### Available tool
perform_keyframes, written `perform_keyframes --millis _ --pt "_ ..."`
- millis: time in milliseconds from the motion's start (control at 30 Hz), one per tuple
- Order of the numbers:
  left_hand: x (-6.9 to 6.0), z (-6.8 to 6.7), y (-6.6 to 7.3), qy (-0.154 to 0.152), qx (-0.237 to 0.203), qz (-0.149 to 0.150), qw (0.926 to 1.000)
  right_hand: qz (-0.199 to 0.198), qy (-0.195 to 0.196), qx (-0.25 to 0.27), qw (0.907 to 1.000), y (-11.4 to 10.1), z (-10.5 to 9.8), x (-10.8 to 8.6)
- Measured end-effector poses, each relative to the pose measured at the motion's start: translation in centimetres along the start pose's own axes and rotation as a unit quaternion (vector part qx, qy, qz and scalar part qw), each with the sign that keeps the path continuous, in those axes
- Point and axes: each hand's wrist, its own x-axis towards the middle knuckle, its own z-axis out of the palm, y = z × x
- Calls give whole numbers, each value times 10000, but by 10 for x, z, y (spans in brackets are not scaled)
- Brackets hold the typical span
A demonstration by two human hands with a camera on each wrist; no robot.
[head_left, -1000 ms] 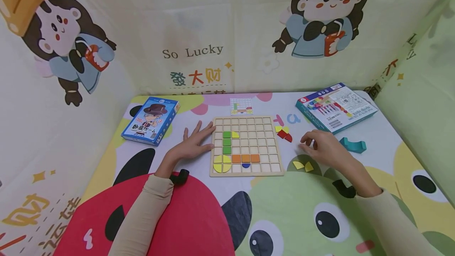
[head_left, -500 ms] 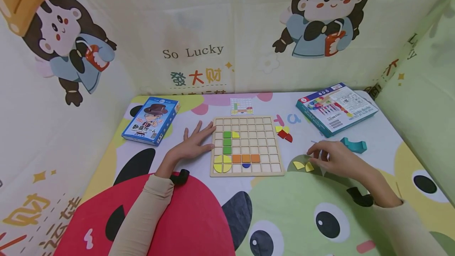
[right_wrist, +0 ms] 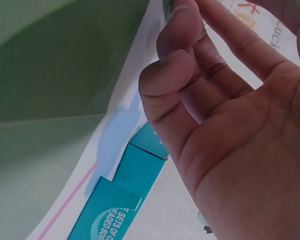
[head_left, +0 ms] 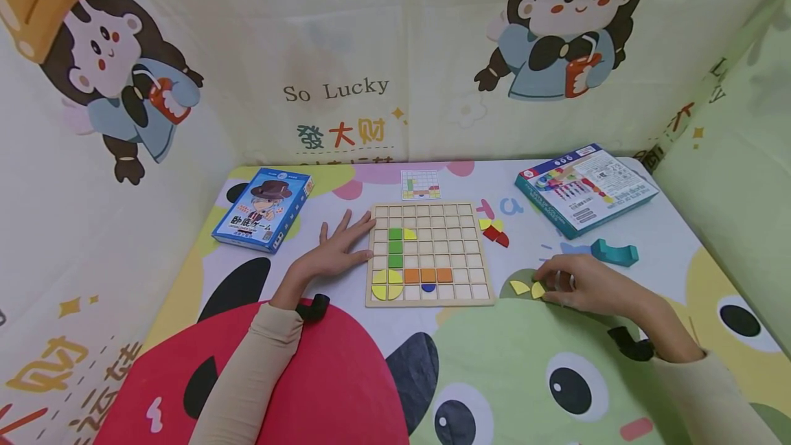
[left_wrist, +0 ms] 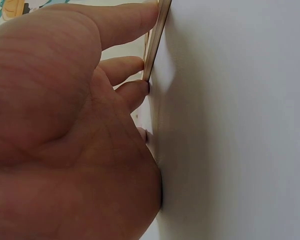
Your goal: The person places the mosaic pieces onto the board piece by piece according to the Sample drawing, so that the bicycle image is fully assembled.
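A wooden grid board (head_left: 434, 220) lies on the table, holding three green squares (head_left: 395, 247), a yellow quarter circle (head_left: 409, 233), a yellow circle of quarter pieces (head_left: 386, 285), orange squares (head_left: 428, 275) and a blue half circle (head_left: 428, 288). Against the board's left edge rests my left hand (head_left: 334, 250), fingers spread; the left wrist view shows its fingertips on the board's side (left_wrist: 157, 42). My right hand (head_left: 587, 285) has its thumb and index finger at a yellow quarter piece (head_left: 537, 290), seemingly pinching it on the table. Another yellow quarter piece (head_left: 519, 287) lies just left.
Behind the board sits a pattern card (head_left: 420, 185). Red pieces (head_left: 496, 235) and yellow pieces (head_left: 491, 224) lie beside its right edge. A blue box (head_left: 262, 210) stands back left, a teal-edged box (head_left: 586, 189) back right, with a curved teal piece (head_left: 614, 253) before it.
My right hand has moved down and slightly right, from beside the red pieces to the right-hand yellow quarter piece. The left hand and the pieces on the board stay put.
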Motion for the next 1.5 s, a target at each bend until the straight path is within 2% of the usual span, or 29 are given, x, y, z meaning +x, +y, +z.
perform_keyframes --millis 500,733,1000,1500 --pt "1 1 -1 -6 -16 0 10000 19 -48 -79 10000 3 0 2" --pt "0 0 1 22 13 7 10000 192 -102 -139 9997 3 2 2" --pt "1 1 1 22 19 17 10000 144 -37 -433 9990 1 3 2" --pt "0 0 1 -27 91 -41 9999 125 178 -471 9987 -9 0 8"
